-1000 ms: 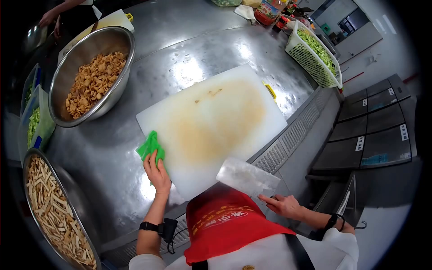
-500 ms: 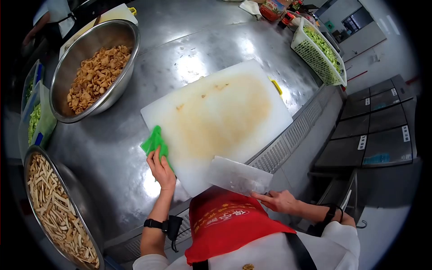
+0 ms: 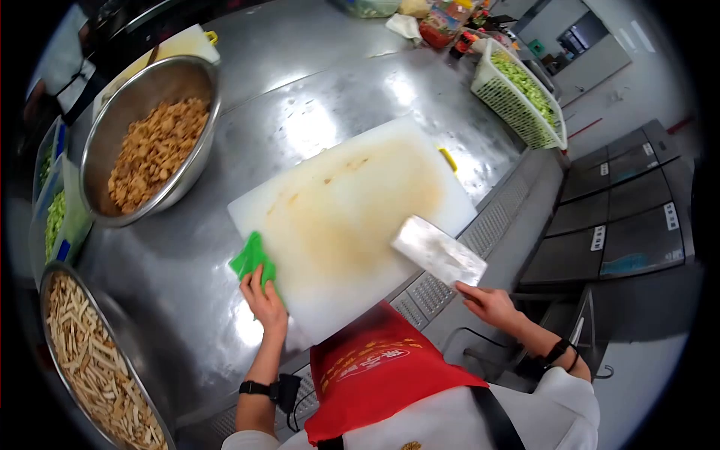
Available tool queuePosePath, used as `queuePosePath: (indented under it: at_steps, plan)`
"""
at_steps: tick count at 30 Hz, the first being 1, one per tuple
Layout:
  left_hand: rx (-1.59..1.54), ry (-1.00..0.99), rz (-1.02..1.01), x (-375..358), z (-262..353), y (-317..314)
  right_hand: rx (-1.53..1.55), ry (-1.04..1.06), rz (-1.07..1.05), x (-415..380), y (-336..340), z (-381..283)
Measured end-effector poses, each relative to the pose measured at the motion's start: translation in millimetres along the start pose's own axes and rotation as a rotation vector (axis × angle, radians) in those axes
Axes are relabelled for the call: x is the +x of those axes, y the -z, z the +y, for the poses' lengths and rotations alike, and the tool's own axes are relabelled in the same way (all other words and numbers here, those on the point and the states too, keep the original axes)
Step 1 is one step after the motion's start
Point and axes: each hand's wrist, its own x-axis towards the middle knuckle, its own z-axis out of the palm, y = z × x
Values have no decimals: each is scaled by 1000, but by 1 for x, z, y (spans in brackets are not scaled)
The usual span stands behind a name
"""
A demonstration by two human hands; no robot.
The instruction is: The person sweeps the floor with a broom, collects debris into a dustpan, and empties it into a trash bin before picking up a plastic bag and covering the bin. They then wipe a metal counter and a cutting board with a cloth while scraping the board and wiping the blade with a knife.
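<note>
My right hand (image 3: 486, 304) is closed round the handle of a cleaver (image 3: 439, 251). Its broad blade lies over the right front edge of a white cutting board (image 3: 330, 214), which has yellowish stains and a few small brown scraps on it. At the board's left edge, my left hand (image 3: 265, 300) rests with its fingers on a green cloth (image 3: 253, 259). The cloth is bunched partly under those fingers and touches the board's left side.
A large steel bowl (image 3: 94, 142) of brown pieces stands on the steel table (image 3: 187, 277). Nearer is another bowl (image 3: 124, 330) with pale strips. A white basket (image 3: 514, 112) of chopped greens stands at the far right, past bottles (image 3: 446, 26). A person (image 3: 64, 60) is at far left.
The cleaver has moved right and away from my body, its blade turning. My left hand stays on the green cloth. The whole view has shifted slightly.
</note>
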Motion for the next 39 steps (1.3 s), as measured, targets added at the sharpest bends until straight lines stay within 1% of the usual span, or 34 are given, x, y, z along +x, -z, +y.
queuePosePath:
  at_steps: [3,5,7,9,11,14,17,19,21,24,26,28,30,33,34,35,36,38,39]
  plan:
    - [27,-30,-14,2,9,2,54,-163,-55,-20,21,52]
    - [53,-33,-13,2,8,-2,59,-146,-106,2,31,70]
    - [90,-29,-15,1,6,-4,92,-103,-151,51,37,62]
    - [122,-20,-4,1,7,-7,15,-13,-216,112,35,54]
    - [132,-13,9,1,7,-11,49,183,-154,171,30,41]
    - [175,0,19,-3,10,-14,85,357,-75,229,19,46]
    - [186,-6,45,2,8,-18,44,424,-13,218,53,94]
    - [140,-4,31,2,11,-18,-6,363,-24,190,86,146]
    - [139,11,33,2,12,-19,-127,268,-142,169,132,193]
    - [109,66,46,6,17,-22,-114,265,-233,179,150,225]
    - [81,110,60,6,17,-26,-12,337,-250,216,131,209]
    - [56,144,97,2,16,-31,-25,353,-302,260,116,169]
    - [76,147,97,1,24,-33,21,489,-237,298,84,147]
    - [116,121,94,2,23,-30,49,563,-110,292,81,134]
    - [123,116,98,1,20,-32,59,547,-125,273,83,147]
    - [120,104,100,0,19,-33,-37,475,-168,240,101,151]
    - [117,93,101,1,18,-33,-96,420,-209,211,103,170]
    - [119,84,99,2,17,-31,-131,358,-249,146,107,200]
    - [122,85,99,2,20,-31,-131,294,-276,132,101,194]
